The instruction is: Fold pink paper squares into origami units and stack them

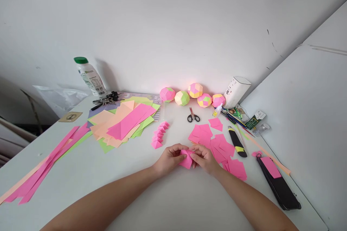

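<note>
Between my hands is a pink paper piece [186, 161] with creases in it, held above the front middle of the table. My left hand [170, 158] pinches its left side, thumb on the near face. On the other side my right hand [204, 158] grips it with thumb and fingers closed. Just beyond my left hand lies a row of folded pink paper units [158, 135]. Pink paper squares [222, 148] are spread in loose piles by my right hand. The fingertips behind the paper are partly hidden.
Black-handled scissors [193, 116] lie before several paper balls [182, 97] at the wall. A utility knife [238, 142] and black pouch [280, 184] are to the right. Coloured sheets [127, 119], paper strips [48, 162] and a green-capped bottle [90, 78] are on the left.
</note>
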`<state>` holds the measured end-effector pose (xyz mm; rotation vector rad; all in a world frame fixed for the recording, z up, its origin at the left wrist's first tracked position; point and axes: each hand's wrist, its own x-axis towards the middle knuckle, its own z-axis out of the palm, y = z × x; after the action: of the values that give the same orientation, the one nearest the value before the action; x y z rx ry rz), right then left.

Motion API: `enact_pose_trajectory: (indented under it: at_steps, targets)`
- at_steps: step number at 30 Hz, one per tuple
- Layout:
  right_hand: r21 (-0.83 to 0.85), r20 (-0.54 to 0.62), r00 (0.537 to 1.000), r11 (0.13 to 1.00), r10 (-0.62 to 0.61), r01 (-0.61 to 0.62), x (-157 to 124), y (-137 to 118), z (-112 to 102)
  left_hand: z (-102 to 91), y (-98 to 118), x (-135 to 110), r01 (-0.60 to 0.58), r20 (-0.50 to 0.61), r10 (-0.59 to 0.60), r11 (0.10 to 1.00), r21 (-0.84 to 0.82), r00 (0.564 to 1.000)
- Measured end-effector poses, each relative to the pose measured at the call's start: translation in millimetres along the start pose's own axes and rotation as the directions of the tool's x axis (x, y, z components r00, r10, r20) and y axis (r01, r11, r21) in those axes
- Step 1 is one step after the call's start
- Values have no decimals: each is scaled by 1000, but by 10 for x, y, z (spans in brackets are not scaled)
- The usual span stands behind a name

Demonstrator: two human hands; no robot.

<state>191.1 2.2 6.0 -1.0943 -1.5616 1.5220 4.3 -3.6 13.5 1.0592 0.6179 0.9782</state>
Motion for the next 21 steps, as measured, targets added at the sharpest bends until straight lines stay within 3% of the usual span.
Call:
enact_pose_trajectory:
  at_steps: [10, 15, 21]
  targets:
    - [-27, -15, 999, 999, -32, 31, -32, -39, 43, -7, -23, 3, 22, 18, -22, 1000, 8, 1000]
    - [-26, -66, 995, 997, -79, 77, -18, -36, 48, -14, -29, 10, 24, -44, -24, 1000, 5, 999]
    - [16, -40, 999, 999, -31, 32, -13, -8, 43, -15, -40, 6, 20, -44, -21, 1000, -9, 999]
